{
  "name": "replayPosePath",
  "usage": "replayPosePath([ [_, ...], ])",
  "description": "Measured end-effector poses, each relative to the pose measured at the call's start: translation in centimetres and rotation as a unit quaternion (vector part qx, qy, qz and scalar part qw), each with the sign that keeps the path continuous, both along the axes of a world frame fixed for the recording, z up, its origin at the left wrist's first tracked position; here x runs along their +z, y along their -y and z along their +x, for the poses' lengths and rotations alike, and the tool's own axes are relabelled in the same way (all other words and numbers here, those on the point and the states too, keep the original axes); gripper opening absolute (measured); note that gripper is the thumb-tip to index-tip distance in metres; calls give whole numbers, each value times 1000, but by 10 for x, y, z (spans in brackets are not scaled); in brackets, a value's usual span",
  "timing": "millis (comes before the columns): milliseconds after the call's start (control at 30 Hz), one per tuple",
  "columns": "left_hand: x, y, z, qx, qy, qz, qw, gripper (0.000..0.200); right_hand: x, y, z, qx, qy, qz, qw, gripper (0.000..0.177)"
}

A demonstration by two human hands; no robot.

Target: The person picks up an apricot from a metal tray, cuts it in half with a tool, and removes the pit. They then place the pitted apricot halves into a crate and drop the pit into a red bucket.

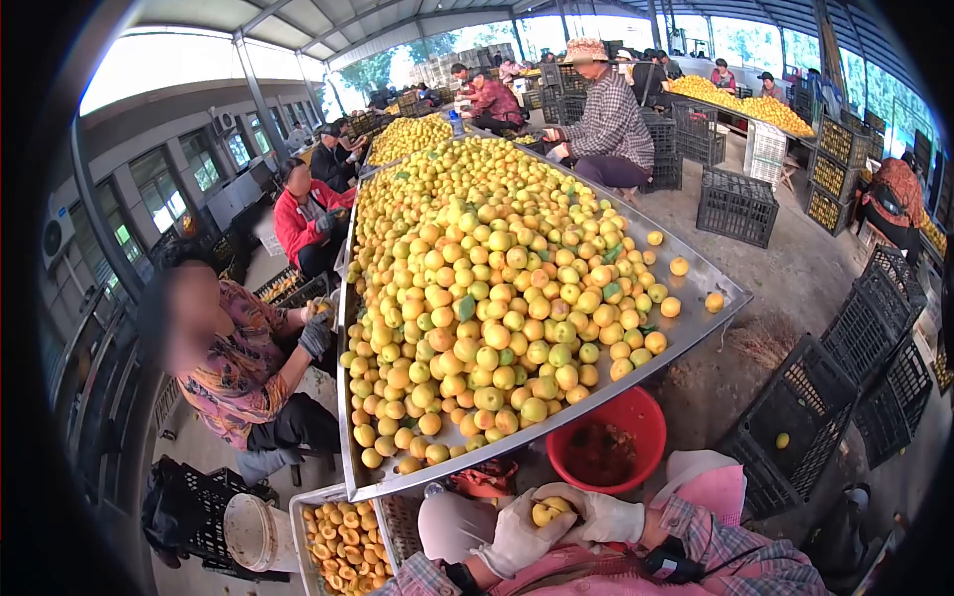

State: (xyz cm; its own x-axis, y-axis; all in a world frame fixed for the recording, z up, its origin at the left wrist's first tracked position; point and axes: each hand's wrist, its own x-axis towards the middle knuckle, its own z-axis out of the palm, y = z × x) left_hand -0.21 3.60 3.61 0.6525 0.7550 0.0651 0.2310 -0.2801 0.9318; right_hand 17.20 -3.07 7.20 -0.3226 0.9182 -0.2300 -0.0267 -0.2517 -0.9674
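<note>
In white gloves, my left hand (519, 538) and my right hand (604, 515) meet low in the head view, just above my lap. Both have closed fingers around a yellow apricot (547, 513), which shows partly between them. Whether a small tool is in the right fingers is hidden. Ahead lies a big heap of whole apricots (487, 288) on a metal tray table (696, 333). Under its near edge sits a red basin (651, 437) with dark contents. Left of my knees, a light crate (301, 526) holds apricot halves.
A white bucket (250, 531) stands left of the crate. Black plastic crates (795, 417) lean at the right, and another crate (737, 206) is farther back. A gloved co-worker (238, 348) sits left of the table; a person in a checked shirt (618, 119) sits across it.
</note>
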Motion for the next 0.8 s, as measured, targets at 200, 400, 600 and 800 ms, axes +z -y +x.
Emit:
replayPosePath([
  [200, 12, -3, -4, -38, 8, 6, 999, 46, 3, 9, -4, -7, -14, 5, 1000, 64],
  [400, 8, -12, -7, -107, 21, 9, 994, 45, -2, 8, -8, -35, -29, 177, 983, 66],
  [600, 24, -16, 20, -29, 33, -60, 997, 52, 4, 5, -3, -135, 46, 133, 981, 68],
  [800, 40, -9, 39, 19, -33, 0, 999, 60, -6, 3, 5, -200, 172, 282, 922, 73],
])
